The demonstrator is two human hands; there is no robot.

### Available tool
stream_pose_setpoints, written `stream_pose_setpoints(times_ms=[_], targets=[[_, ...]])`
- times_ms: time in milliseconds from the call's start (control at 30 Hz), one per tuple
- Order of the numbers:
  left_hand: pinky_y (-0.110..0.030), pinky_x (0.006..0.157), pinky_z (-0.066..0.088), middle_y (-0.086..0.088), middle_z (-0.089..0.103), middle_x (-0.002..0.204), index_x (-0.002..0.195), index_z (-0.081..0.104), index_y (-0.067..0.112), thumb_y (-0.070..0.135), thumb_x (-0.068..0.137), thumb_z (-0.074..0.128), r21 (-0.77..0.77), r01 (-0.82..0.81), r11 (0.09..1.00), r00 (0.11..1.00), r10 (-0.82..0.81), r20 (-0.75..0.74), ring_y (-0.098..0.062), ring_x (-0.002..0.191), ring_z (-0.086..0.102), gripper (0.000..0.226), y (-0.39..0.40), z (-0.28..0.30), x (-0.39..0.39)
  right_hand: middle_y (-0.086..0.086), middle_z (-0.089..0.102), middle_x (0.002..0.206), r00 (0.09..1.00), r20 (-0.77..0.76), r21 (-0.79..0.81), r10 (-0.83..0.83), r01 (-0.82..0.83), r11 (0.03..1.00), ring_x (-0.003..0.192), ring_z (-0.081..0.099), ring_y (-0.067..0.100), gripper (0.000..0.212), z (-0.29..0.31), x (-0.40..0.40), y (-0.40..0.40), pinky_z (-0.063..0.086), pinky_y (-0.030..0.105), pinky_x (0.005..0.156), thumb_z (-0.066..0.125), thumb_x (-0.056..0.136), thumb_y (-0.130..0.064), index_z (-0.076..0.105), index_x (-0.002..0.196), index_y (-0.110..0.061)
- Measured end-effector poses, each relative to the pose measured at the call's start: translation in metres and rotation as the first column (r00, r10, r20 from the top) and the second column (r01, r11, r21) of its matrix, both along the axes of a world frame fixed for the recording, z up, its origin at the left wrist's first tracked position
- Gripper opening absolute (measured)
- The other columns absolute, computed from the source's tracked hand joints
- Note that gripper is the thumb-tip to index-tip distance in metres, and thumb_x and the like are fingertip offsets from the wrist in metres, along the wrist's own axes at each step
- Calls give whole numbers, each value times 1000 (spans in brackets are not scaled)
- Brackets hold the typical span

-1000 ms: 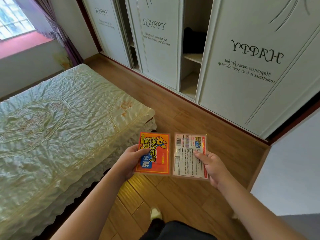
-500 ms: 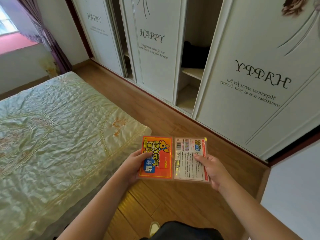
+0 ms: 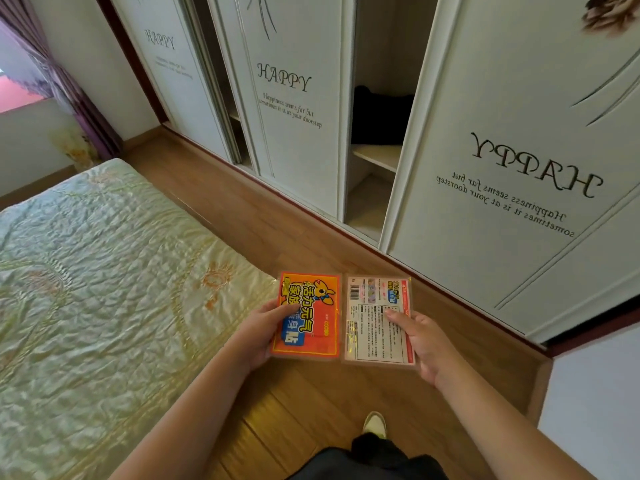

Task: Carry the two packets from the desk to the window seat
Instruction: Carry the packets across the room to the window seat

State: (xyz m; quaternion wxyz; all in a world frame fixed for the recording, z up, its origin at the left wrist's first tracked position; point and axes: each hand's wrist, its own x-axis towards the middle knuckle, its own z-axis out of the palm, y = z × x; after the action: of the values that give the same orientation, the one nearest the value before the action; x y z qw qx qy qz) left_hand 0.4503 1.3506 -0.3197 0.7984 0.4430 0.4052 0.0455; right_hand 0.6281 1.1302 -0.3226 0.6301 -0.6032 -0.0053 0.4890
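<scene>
Above the wooden floor [image 3: 311, 403], between bed [image 3: 104, 271] and wardrobe [image 3: 485, 202]: my left hand [image 3: 254, 337] grips the orange packet [image 3: 311, 317]; my right hand [image 3: 424, 344] grips the pale packet [image 3: 375, 323]. Packet edges touch, side by side.

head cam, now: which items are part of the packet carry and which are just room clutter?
Part of the job:
- orange packet, held in the left hand
- white packet, printed back up, held in the right hand

Just there:
- bed
- wardrobe doors
- dark clothing on a wardrobe shelf
- purple curtain
- wooden floor
</scene>
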Motion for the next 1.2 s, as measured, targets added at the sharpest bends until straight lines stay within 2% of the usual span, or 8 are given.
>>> stream_pose_setpoints(times_ms=[133, 300, 367, 500, 667, 900, 1200], targets=[[-36, 55, 63, -16, 80, 93, 115, 63, 8, 13, 91, 64, 24, -35, 999, 999, 36, -24, -27, 72, 77, 25, 21, 5, 50, 13, 80, 98, 999, 22, -4, 49, -49, 999, 88, 78, 30, 21, 4, 56, 24, 63, 35, 61, 62, 95, -25, 68, 110, -13], [-38, 62, 63, -15, 79, 101, 115, 64, 11, 15, 88, 67, 63, -65, 996, 997, 67, -29, -28, 82, 77, 28, 47, 12, 95, 10, 80, 93, 989, 41, 9, 139, -139, 990, 82, 78, 25, 22, 11, 115, 59, 61, 30, 58, 58, 96, -26, 67, 110, -11], [-38, 62, 63, -15, 79, 100, 112, 66, 12, 18, 80, 72, 71, -93, 993, 996, 93, -4, -28, 82, 77, 34, 58, 13, 106, 9, 80, 92, 984, 35, 18, 173, -173, 985, 81, 78, 24, 22, 10, 133, 73, 61, 30, 58, 58, 96, -25, 66, 110, -10], [-42, 69, 64, -15, 78, 105, 114, 65, 14, 24, 70, 76, 66, -108, 992, 993, 110, -32, -31, 89, 76, 47, 83, 12, 120, 11, 80, 94, 979, 1, 29, 205, -205, 978, 84, 78, 26, 24, 6, 157, 104, 61, 32, 61, 58, 96, -26, 67, 111, -9], [-38, 61, 62, -15, 79, 101, 112, 66, 12, 22, 69, 76, 49, -181, 982, 983, 182, -21, -30, 84, 77, 45, 128, 5, 136, 11, 80, 93, 971, 7, 1, 239, -239, 971, 83, 78, 26, 26, -1, 183, 155, 61, 32, 60, 58, 96, -26, 66, 113, -9], [-38, 63, 62, -16, 78, 105, 115, 65, 11, 23, 71, 77, 5, -221, 975, 975, 221, 37, -30, 88, 77, 47, 214, -9, 159, 12, 80, 94, 949, 78, -69, 306, -302, 951, 85, 77, 28, 24, -1, 216, 256, 61, 33, 61, 57, 97, -25, 66, 111, -8], [-36, 60, 62, -14, 80, 96, 107, 67, 11, 17, 84, 69, 37, -275, 961, 960, 272, 66, -28, 81, 77, 24, 325, 6, 182, 6, 80, 81, 920, 115, -74, 374, -367, 927, 72, 77, 22, 20, 20, 241, 379, 60, 30, 55, 56, 97, -23, 64, 105, -7]])
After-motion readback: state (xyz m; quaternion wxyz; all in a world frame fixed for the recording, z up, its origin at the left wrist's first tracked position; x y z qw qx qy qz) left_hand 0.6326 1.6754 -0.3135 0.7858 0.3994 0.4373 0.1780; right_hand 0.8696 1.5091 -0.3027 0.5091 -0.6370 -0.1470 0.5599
